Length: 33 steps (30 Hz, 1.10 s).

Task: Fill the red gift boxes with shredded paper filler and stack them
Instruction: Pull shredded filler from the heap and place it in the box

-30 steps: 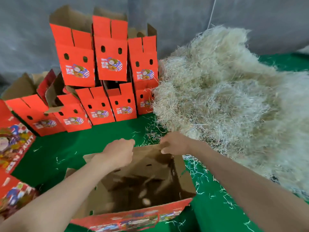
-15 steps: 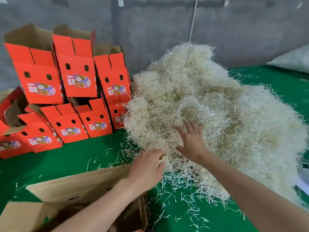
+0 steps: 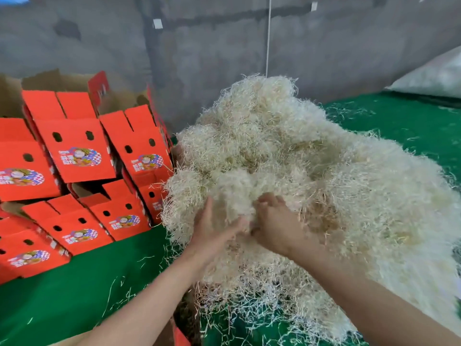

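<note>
The filler (image 3: 287, 158) is pale cream shredded paper in thin, wiry strands, matt and rough in a tangled mass. The boxes (image 3: 74, 151) are cardboard, printed red outside with a smooth, faintly satin face and plain matt brown inside the flaps. The cloth (image 3: 62, 295) beneath is green, matt and felt-like. The wall (image 3: 224, 46) behind is grey, rough and blotchy, like bare concrete.

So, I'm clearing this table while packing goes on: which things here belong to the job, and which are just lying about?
Job: pale heap of shredded paper filler; stacked red printed cardboard gift boxes; left hand and right hand, both in the filler.
Lying about: white sack at far right; white cord on the grey wall; stray strands on the green table cover.
</note>
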Each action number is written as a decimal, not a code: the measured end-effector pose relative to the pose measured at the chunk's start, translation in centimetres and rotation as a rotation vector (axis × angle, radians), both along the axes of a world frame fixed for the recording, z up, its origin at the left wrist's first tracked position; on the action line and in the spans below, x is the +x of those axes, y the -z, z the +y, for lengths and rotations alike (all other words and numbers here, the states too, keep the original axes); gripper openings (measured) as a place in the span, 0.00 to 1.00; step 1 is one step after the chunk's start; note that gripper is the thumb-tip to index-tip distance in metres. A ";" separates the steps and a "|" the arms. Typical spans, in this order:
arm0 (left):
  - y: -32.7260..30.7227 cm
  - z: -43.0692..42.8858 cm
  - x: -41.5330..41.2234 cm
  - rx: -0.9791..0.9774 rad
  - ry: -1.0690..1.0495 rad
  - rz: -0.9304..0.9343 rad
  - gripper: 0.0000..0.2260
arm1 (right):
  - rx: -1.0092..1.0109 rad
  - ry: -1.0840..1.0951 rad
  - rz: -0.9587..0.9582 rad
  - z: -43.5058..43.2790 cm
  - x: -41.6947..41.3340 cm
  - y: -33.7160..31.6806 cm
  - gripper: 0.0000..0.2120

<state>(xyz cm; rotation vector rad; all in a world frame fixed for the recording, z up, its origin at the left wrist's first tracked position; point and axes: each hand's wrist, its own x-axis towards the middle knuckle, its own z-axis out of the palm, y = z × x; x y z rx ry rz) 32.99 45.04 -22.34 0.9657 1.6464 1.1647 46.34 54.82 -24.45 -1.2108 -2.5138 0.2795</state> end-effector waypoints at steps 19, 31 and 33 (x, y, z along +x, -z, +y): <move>-2.5 2.6 -5.1 -0.090 -0.296 -0.319 0.06 | -0.282 -0.120 -0.226 4.0 1.8 3.9 0.34; -3.6 1.4 -7.3 0.052 -0.389 -0.483 0.20 | -0.330 -0.065 -0.263 3.3 6.9 6.3 0.39; -3.3 0.7 -7.6 0.023 -0.427 -0.486 0.25 | -0.356 -0.072 -0.299 2.9 7.3 6.4 0.38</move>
